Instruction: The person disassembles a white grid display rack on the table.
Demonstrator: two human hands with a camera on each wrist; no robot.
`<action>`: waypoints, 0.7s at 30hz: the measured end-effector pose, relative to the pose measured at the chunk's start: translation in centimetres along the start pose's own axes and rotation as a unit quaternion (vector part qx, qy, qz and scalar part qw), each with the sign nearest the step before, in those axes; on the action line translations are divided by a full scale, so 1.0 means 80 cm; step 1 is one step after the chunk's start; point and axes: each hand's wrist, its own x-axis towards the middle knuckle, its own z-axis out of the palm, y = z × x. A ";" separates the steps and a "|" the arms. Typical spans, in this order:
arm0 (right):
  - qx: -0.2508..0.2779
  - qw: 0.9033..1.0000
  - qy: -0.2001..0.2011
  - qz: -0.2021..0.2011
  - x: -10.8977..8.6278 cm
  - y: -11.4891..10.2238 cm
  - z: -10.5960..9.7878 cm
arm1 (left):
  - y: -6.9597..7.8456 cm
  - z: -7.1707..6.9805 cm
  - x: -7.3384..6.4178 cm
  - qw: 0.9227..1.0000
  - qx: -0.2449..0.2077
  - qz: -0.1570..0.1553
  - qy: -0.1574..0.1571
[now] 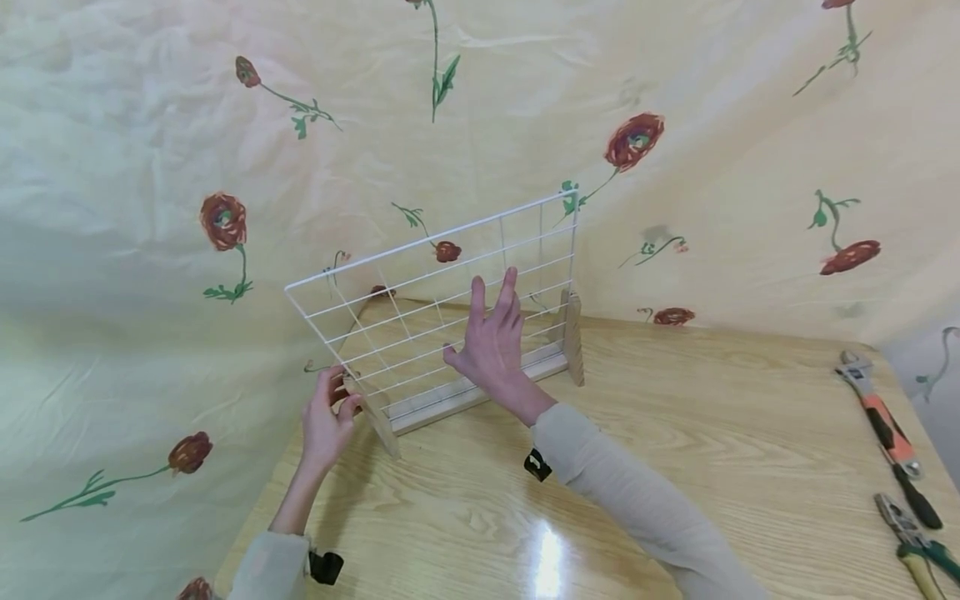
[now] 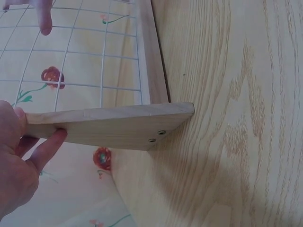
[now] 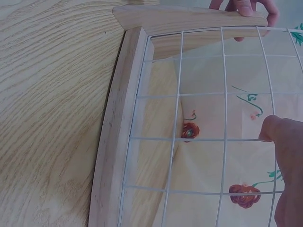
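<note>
A white wire grid point(image 1: 435, 239) leans in a wooden stand on the table. The stand has a left side piece point(image 2: 104, 125), a right side piece point(image 1: 573, 337) and a bottom rail point(image 3: 116, 142) between them. My left hand point(image 1: 326, 425) grips the upper end of the left side piece, thumb on one face and fingers round the other. Two screw heads point(image 2: 161, 132) show low on that piece. My right hand point(image 1: 491, 346) is spread against the front of the grid, its fingers mostly straight, thumb point(image 3: 269, 128) at a wire crossing.
At the table's right edge lie an adjustable wrench point(image 1: 858, 379) with an orange and black handle, a black-handled tool point(image 1: 917, 496) and pliers point(image 1: 900, 518) with green and yellowish handles. A floral cloth point(image 1: 525, 108) hangs behind and left of the wooden table point(image 1: 720, 433).
</note>
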 end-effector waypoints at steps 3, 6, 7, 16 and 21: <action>0.006 1.000 -0.008 0.012 0.002 0.000 -0.003 | -0.001 0.000 0.001 1.000 -0.004 0.001 -0.003; 0.018 1.000 -0.010 0.018 0.004 -0.001 -0.005 | -0.002 0.000 0.000 1.000 -0.013 0.000 -0.002; 0.021 1.000 -0.008 0.019 0.005 -0.001 -0.005 | -0.001 0.000 0.000 1.000 -0.014 0.000 -0.002; 0.019 1.000 -0.003 0.015 0.009 -0.002 -0.011 | 0.001 0.000 0.000 1.000 -0.008 -0.007 0.000; 0.023 1.000 0.004 0.008 0.013 -0.004 -0.016 | 0.001 0.001 -0.001 1.000 -0.006 -0.011 0.002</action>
